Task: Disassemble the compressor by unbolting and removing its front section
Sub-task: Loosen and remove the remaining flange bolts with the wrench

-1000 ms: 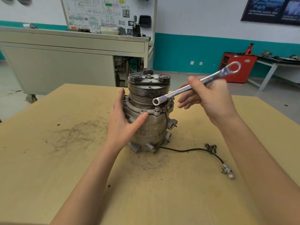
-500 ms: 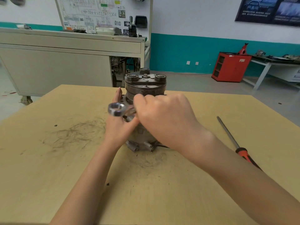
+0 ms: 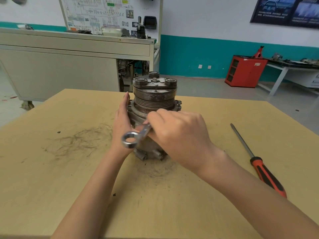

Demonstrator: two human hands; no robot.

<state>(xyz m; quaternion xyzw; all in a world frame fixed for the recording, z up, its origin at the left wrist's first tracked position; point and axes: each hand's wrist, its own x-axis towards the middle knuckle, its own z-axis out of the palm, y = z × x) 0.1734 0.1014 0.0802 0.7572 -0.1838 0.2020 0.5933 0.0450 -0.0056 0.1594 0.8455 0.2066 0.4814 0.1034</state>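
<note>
Head view: compressor [image 3: 155, 100] upright; left hand [image 3: 121, 128] flat against its side; right hand [image 3: 176, 133] grips spanner [image 3: 136, 135] (working end hidden), handle pointing left.

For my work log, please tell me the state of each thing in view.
Grey metal compressor: upright on wooden table, front section not removed.
Silver ring wrench: held, working end hidden by hand.
Left hand: flat against compressor.
Right hand: grips wrench.
Red-and-black screwdriver: lying untouched on table.
</note>
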